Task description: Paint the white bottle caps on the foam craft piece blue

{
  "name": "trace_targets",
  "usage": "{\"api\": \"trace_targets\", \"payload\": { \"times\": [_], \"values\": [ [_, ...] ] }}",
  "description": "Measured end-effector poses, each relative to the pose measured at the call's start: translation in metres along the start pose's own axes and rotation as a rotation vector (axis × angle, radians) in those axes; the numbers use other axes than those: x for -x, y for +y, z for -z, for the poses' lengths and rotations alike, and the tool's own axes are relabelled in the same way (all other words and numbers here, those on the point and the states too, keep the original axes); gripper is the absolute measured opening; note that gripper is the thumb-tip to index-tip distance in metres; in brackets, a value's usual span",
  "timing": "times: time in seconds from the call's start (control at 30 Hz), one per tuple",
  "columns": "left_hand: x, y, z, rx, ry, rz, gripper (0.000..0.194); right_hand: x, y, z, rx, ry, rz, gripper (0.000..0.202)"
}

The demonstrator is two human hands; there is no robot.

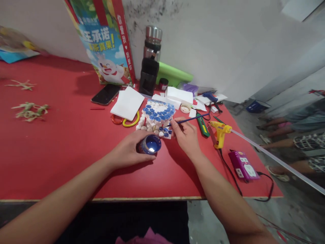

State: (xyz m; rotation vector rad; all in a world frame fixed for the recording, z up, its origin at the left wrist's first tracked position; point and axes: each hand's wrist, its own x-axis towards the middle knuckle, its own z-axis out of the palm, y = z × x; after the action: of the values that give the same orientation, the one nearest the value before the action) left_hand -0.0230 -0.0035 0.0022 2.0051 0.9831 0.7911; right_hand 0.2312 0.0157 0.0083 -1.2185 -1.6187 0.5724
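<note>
The left hand [128,149] grips a blue jar [150,145] while the right hand [186,135] pinches a brush [193,118] over a craft [165,115] on the surface [76,145].

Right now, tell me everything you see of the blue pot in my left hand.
The blue pot is small and round, its open mouth facing up. Inside shows dark blue with a bright glint. It looks like glass or plastic. Your left hand curls around its side. It is nearer you than the craft piece; whether its base touches the table is hidden.
</note>
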Motion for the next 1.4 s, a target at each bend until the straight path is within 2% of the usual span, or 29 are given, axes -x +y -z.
{"api": "trace_targets", "payload": {
  "times": [0.13, 0.3, 0.47, 0.7, 0.87, 0.97, 1.1, 1.4],
  "values": [
    [0.0, 0.0, 0.0, 0.008, -0.004, 0.004, 0.066, 0.0, 0.0, 0.002, 0.04, 0.068, 0.026, 0.037],
    [-0.001, -0.002, 0.002, 0.022, 0.014, -0.003, 0.063, 0.0, -0.004, 0.002, 0.001, 0.038, 0.013, 0.037],
    [-0.002, -0.003, 0.004, 0.017, 0.042, -0.005, 0.061, -0.001, -0.007, 0.004, -0.157, 0.153, -0.03, 0.041],
    [-0.003, -0.005, 0.005, 0.023, 0.029, -0.006, 0.06, -0.005, -0.009, 0.007, -0.391, 0.201, -0.087, 0.036],
    [-0.001, -0.009, 0.004, 0.013, 0.031, -0.001, 0.063, -0.002, -0.017, 0.002, -0.463, 0.102, -0.097, 0.038],
    [0.0, -0.012, 0.002, 0.011, 0.066, 0.016, 0.072, 0.004, -0.025, -0.001, -0.5, 0.036, -0.098, 0.041],
    [0.001, -0.014, 0.0, 0.026, 0.081, 0.042, 0.073, 0.012, -0.034, -0.003, -0.511, -0.036, -0.052, 0.039],
    [0.001, -0.006, -0.001, 0.047, 0.065, -0.046, 0.063, 0.013, -0.037, -0.002, -0.389, -0.056, -0.001, 0.04]
  ]
}}
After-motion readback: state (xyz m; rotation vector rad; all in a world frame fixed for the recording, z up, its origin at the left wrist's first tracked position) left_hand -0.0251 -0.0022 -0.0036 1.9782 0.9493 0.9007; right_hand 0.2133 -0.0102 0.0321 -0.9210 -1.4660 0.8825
